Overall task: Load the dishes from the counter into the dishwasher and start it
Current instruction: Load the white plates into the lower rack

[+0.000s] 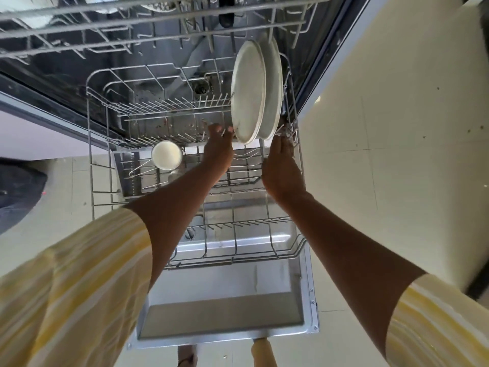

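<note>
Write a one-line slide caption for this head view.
Both hands, left hand and right hand, reach two upright plates in the lower rack; a bowl sits nearby.

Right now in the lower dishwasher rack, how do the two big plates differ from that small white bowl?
The two large pale round plates stand on edge between the tines at the right end of the grey wire lower rack, while the small white round bowl sits alone toward the left. The plates are far wider and flat, the bowl small and deep. The left hand touches the front plate's lower edge; nothing touches the bowl. All look pale ceramic.
</note>
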The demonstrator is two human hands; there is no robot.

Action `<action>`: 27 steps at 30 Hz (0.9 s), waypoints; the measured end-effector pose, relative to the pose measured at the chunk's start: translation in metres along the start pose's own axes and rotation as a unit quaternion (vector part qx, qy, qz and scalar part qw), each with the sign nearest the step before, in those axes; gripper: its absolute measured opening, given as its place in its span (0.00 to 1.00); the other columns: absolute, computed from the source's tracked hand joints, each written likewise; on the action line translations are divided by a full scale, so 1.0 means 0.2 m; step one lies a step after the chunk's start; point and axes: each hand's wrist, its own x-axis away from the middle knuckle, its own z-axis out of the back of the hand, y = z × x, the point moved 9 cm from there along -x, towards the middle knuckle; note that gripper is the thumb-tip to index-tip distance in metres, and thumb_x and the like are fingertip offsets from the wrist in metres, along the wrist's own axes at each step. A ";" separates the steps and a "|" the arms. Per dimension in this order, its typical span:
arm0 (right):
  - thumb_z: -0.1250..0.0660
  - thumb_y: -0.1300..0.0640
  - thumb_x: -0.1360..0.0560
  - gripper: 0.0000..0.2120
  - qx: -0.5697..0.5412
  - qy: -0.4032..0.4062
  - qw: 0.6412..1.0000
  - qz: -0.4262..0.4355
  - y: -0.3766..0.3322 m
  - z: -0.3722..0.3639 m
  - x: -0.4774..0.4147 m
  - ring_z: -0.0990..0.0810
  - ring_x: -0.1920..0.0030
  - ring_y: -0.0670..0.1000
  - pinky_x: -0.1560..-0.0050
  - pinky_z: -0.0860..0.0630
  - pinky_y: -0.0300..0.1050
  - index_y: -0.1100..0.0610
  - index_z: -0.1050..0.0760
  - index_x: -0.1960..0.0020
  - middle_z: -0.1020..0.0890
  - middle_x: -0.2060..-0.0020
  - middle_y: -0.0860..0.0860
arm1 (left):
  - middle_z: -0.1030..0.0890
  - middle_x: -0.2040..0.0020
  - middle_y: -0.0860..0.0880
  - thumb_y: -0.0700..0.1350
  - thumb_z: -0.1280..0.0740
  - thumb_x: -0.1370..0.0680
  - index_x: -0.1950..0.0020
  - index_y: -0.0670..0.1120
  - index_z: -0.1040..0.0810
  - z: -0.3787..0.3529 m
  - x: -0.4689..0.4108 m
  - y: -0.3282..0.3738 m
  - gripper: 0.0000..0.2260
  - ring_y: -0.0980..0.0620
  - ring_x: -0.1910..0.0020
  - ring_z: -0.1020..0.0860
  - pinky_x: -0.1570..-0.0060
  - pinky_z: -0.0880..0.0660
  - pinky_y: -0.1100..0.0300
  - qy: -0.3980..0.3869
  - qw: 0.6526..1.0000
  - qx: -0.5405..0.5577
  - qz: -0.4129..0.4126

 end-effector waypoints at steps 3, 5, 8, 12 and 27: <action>0.47 0.63 0.20 0.28 0.077 -0.018 0.996 0.039 -0.03 -0.09 0.13 0.55 0.25 0.62 0.25 0.48 0.53 0.67 0.56 0.25 0.53 0.25 0.64 | 0.26 0.37 0.36 0.48 0.48 0.17 0.28 0.43 0.43 0.02 0.16 -0.16 0.19 0.42 0.52 0.23 0.54 0.30 0.55 0.018 1.000 -0.003 0.014; 0.47 0.60 0.19 0.29 0.114 -0.019 0.991 0.062 -0.05 -0.14 0.22 0.56 0.25 0.61 0.25 0.52 0.53 0.66 0.57 0.25 0.54 0.25 0.63 | 0.30 0.32 0.35 0.48 0.49 0.17 0.26 0.43 0.47 0.00 0.26 -0.27 0.21 0.40 0.50 0.22 0.46 0.29 0.51 0.003 1.000 -0.002 0.009; 0.47 0.56 0.19 0.30 0.137 -0.021 0.988 0.073 -0.06 -0.21 0.35 0.57 0.25 0.60 0.26 0.56 0.53 0.64 0.58 0.25 0.55 0.25 0.61 | 0.40 0.26 0.39 0.47 0.47 0.17 0.24 0.42 0.49 0.00 0.43 -0.45 0.23 0.39 0.29 0.36 0.32 0.39 0.48 -0.002 0.999 -0.039 -0.024; 0.45 0.54 0.19 0.31 0.179 -0.018 0.981 0.073 -0.12 -0.33 0.50 0.57 0.25 0.59 0.29 0.61 0.51 0.63 0.56 0.24 0.53 0.24 0.60 | 0.37 0.28 0.38 0.46 0.45 0.18 0.26 0.40 0.43 0.07 0.61 -0.66 0.22 0.42 0.27 0.42 0.29 0.49 0.49 0.013 0.990 -0.133 -0.052; 0.51 0.52 0.18 0.29 0.236 -0.082 0.955 0.162 -1.44 -1.11 1.45 0.61 0.25 0.57 0.27 0.62 0.53 0.59 0.61 0.24 0.59 0.24 0.55 | 0.52 0.24 0.38 0.51 0.45 0.19 0.24 0.38 0.50 1.41 1.36 -1.53 0.28 0.41 0.24 0.53 0.26 0.56 0.51 0.077 0.973 -0.218 -0.023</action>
